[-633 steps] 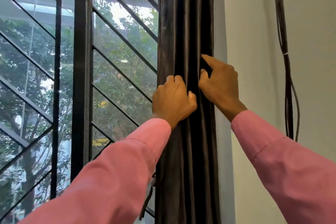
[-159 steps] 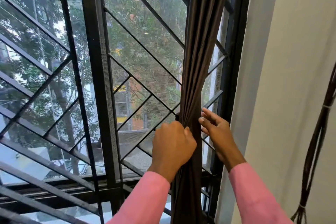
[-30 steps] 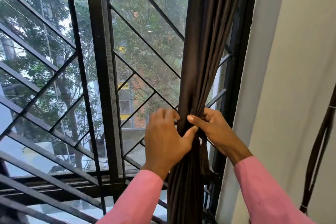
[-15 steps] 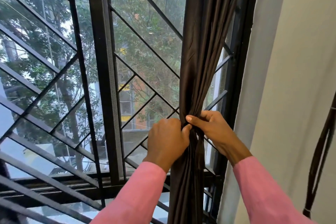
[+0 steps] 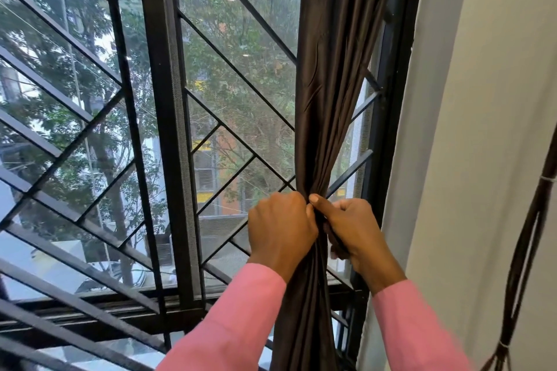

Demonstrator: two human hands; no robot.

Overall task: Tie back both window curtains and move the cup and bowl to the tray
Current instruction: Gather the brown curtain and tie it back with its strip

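Observation:
A dark brown curtain [image 5: 328, 93] hangs gathered into a narrow bundle at the right side of the window. My left hand [image 5: 281, 229] grips the bundle from the left at its pinched waist, fingers curled. My right hand [image 5: 351, 229] grips it from the right, thumb laid across the front of the gather and fingers wrapped round a dark strip of the fabric. Both hands touch at the waist. Below them the curtain falls straight past my pink sleeves. No cup, bowl or tray is in view.
A black window frame [image 5: 164, 129] with diagonal metal bars [image 5: 241, 69] fills the left and middle. A white wall [image 5: 482, 129] stands on the right. Dark cables [image 5: 530, 235] hang down the wall at the far right edge.
Both hands have closed tighter on the curtain's waist and drawn together. The left hand's fingers went from spread to curled. The gather looks narrower than a second ago.

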